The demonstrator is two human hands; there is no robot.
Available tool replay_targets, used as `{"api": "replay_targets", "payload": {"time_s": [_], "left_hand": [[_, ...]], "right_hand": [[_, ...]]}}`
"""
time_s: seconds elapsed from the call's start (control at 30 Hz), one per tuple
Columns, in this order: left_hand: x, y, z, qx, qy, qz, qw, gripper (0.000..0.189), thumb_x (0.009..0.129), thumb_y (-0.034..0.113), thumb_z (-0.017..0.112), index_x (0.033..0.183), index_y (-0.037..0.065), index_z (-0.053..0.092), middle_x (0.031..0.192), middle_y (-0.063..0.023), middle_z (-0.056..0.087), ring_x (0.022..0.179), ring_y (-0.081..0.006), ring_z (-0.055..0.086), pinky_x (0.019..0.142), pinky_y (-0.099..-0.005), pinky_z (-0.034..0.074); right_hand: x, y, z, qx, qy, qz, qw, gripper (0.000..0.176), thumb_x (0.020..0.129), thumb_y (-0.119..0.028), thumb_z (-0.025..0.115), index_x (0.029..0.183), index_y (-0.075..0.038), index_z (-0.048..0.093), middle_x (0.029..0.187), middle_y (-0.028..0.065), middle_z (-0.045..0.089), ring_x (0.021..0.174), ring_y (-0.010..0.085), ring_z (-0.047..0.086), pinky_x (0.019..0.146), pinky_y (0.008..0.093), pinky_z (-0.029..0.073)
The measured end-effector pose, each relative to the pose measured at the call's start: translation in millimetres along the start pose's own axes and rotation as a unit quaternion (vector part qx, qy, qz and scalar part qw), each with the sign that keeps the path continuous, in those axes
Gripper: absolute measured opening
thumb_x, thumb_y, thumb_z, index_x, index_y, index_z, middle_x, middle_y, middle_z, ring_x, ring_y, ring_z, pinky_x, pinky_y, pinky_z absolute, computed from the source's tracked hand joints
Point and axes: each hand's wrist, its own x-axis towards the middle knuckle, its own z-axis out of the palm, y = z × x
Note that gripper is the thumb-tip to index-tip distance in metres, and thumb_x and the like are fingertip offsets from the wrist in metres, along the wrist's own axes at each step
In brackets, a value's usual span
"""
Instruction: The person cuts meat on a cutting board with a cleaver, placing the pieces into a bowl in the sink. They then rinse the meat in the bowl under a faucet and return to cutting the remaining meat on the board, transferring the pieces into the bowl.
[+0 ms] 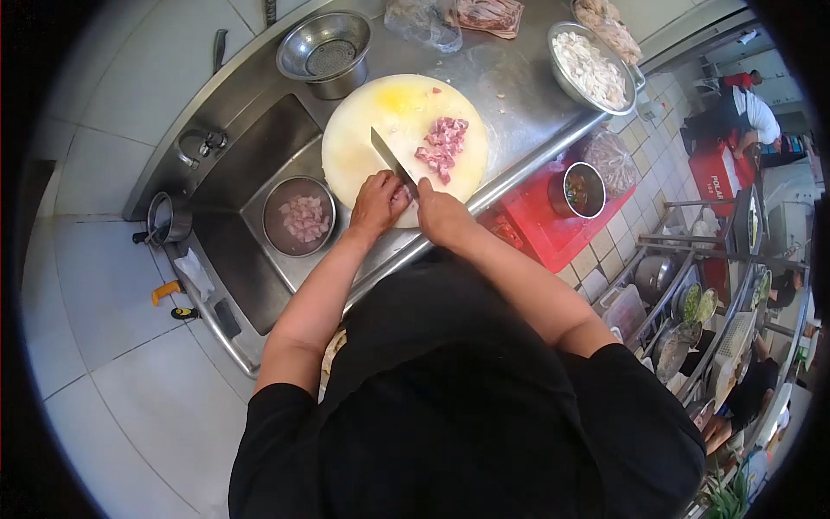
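On a round white cutting board (353, 143) with a yellow stain, my right hand (439, 213) grips a kitchen knife (389, 154) by its handle. The blade points away from me, toward the upper left. My left hand (379, 202), fingers curled, presses on a piece of raw meat (401, 195) close beside the blade. That piece is mostly hidden by the fingers. To the right of the blade lies a pile of chopped raw meat (443, 145). Left of the board, a round metal bowl in the sink holds paler meat pieces (304, 219).
A metal colander (325, 54) sits behind the board. Farther right, a metal bowl of white pieces (591, 71) stands near a slab of meat (488, 16). A pot (577, 190) rests on a red surface (545, 227) beyond the counter edge. People work at far right.
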Motion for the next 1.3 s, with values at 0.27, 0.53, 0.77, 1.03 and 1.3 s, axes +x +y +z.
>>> {"api": "replay_targets", "payload": {"time_s": [0.27, 0.53, 0.77, 1.03, 1.3], "left_hand": [[-6, -1, 6, 0.013, -0.008, 0.007, 1.0, 0.024, 0.081, 0.018, 0.071, 0.101, 0.006, 0.066, 0.103, -0.0116, 0.062, 0.098, -0.0331, 0.06, 0.087, -0.0434, 0.051], [-5, -5, 5, 0.011, 0.027, -0.017, 0.999, 0.026, 0.079, 0.016, 0.073, 0.102, 0.007, 0.066, 0.097, -0.0108, 0.063, 0.094, -0.0336, 0.061, 0.087, -0.0434, 0.05], [1, -3, -8, -0.013, 0.085, -0.146, 0.985, 0.02, 0.079, 0.012, 0.072, 0.092, 0.004, 0.06, 0.09, -0.0148, 0.062, 0.088, -0.0336, 0.062, 0.08, -0.0434, 0.05], [-6, 4, -19, -0.06, 0.095, -0.258, 0.96, 0.021, 0.08, 0.012, 0.076, 0.088, 0.004, 0.059, 0.083, -0.0099, 0.065, 0.076, -0.0216, 0.064, 0.071, -0.0353, 0.052], [-6, 8, -27, -0.055, 0.077, -0.301, 0.949, 0.022, 0.08, 0.013, 0.077, 0.085, 0.003, 0.058, 0.076, -0.0087, 0.066, 0.07, -0.0185, 0.063, 0.066, -0.0345, 0.051]], "right_hand": [[-67, 4, -23, 0.015, -0.078, 0.064, 0.995, 0.024, 0.093, -0.005, 0.043, 0.115, 0.007, 0.045, 0.084, 0.0345, 0.066, 0.082, 0.0498, 0.067, 0.077, 0.059, 0.051], [-22, -9, -17, 0.019, -0.073, 0.072, 0.994, 0.025, 0.092, -0.003, 0.043, 0.115, 0.006, 0.045, 0.092, 0.0355, 0.066, 0.092, 0.0495, 0.067, 0.082, 0.0562, 0.052], [-78, 27, -36, 0.017, -0.054, 0.111, 0.992, 0.022, 0.098, -0.012, 0.045, 0.112, 0.005, 0.045, 0.083, 0.035, 0.065, 0.084, 0.0512, 0.066, 0.079, 0.0596, 0.05], [-64, -3, -77, 0.037, 0.036, 0.081, 0.995, 0.019, 0.1, -0.013, 0.047, 0.109, 0.003, 0.043, 0.077, 0.0329, 0.064, 0.076, 0.0512, 0.065, 0.07, 0.0619, 0.049], [-63, 22, -43, -0.036, -0.095, 0.043, 0.994, 0.019, 0.098, -0.01, 0.044, 0.109, 0.004, 0.046, 0.08, 0.0297, 0.067, 0.082, 0.0472, 0.067, 0.074, 0.0576, 0.052]]}}
